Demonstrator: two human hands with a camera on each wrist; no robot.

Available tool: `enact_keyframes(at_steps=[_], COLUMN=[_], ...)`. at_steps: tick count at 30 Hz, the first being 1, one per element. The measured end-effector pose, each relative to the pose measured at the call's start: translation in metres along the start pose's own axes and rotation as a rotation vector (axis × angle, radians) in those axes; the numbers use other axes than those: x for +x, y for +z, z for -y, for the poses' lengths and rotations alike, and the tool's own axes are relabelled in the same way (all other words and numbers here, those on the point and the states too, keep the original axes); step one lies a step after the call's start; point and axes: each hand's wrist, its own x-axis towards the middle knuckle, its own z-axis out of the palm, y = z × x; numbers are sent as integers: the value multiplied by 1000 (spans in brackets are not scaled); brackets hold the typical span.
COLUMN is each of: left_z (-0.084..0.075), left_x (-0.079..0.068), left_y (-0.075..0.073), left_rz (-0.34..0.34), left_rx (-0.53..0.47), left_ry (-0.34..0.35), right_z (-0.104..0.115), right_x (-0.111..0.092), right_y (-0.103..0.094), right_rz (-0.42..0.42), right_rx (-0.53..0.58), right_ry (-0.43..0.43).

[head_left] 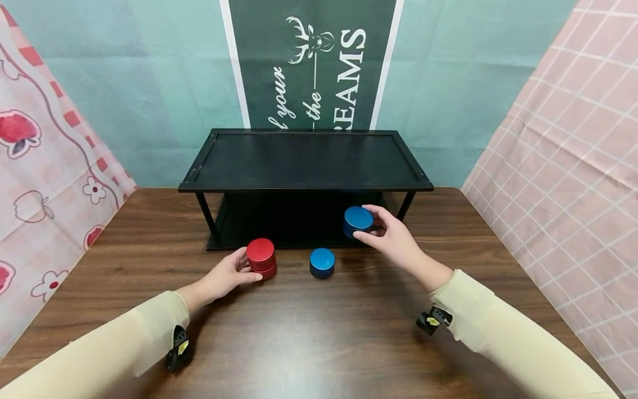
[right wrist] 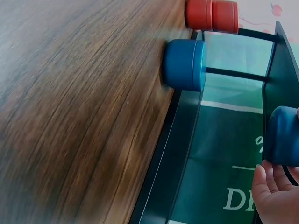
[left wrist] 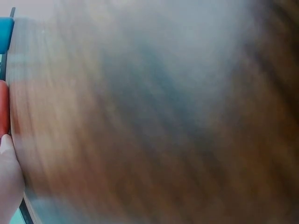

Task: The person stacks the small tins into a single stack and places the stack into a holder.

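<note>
My right hand (head_left: 396, 241) grips a round blue tin (head_left: 358, 220) between thumb and fingers. That tin is raised off the table, in front of the right part of the black rack's lower shelf. At the left, my left hand (head_left: 224, 278) has its thumb and fingers around two stacked red tins, the upper one (head_left: 260, 252) resting on the lower one (head_left: 269, 272). A second blue tin (head_left: 322, 262) stands on the table between the hands. Only part of the left hand (left wrist: 9, 179) and a red edge (left wrist: 3, 109) show in the left wrist view.
A black two-level rack (head_left: 304, 160) stands at the back of the brown wooden table (head_left: 319, 338). Its upper board overhangs the lower shelf (head_left: 289, 221). Behind it hangs a green cloth (head_left: 149, 83); patterned cloths (head_left: 563, 183) flank both sides.
</note>
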Motion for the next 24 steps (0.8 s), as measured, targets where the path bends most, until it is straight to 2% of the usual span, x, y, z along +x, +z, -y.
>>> enact_keyframes(at_steps=[6,12,24], left_z=[0,3,-1], left_x=[2,1,1], left_y=[0,-1,0], left_rz=[2,0,4], left_rx=[-3,16,4], left_ry=[-8,15,8], right_z=[4,7,16], right_x=[4,10,15], right_y=[9,17,31], right_rz=[4,18,58], right_rx=[-11,-23,-17], right_ry=[-27,-54,-43])
